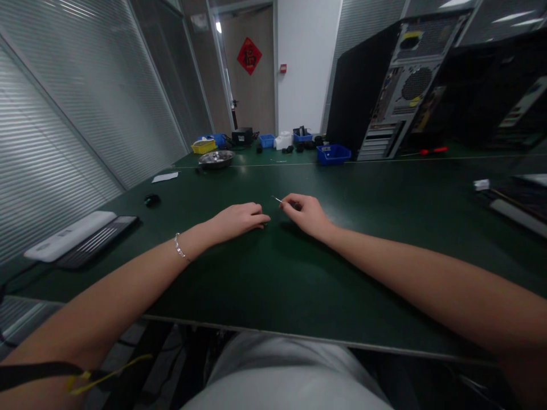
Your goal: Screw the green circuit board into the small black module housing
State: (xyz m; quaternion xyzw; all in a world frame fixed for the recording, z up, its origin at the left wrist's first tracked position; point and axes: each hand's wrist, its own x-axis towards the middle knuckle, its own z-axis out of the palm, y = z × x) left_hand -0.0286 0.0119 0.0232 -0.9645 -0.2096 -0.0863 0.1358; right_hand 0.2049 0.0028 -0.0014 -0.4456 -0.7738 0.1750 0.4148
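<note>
My right hand point(305, 215) is closed around a small tool, whose thin metal tip point(277, 199) sticks out to the left past the thumb and index finger. The tool's handle is mostly hidden in the palm. To the left, my left hand point(241, 221) hovers low over the green table point(239, 285), its fingers curled and pinched together. Something tiny may be at those fingertips, too small to name. A short gap separates the two hands. A silver bracelet point(179, 246) circles my left wrist.
A keyboard point(98, 242) and a black mouse point(152, 200) lie at the left. Toward the back are a metal dish point(216, 159), a yellow tray point(204, 147) and a blue bin point(333, 154). A computer case point(363, 85) stands at the back right, near a red-handled tool point(433, 151).
</note>
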